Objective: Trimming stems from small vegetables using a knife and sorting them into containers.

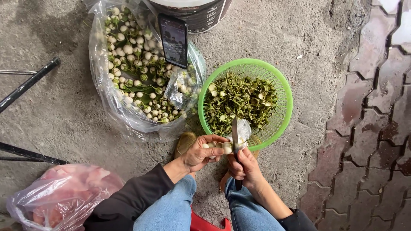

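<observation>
Lit phone (173, 39) leans above clear bag (128, 111).

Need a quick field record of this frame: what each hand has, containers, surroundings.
left hand: holds several small white round eggplants
right hand: grips a knife, blade pointing up beside the eggplants
green basket: cut green stems and caps, plus a crumpled clear plastic piece at its near rim
clear bag: open, full of untrimmed white eggplants with green caps
phone: propped upright at the bag, leaning against a dark bucket
pink bag: lower left, contents unclear
ground: concrete, paving bricks at right
</observation>
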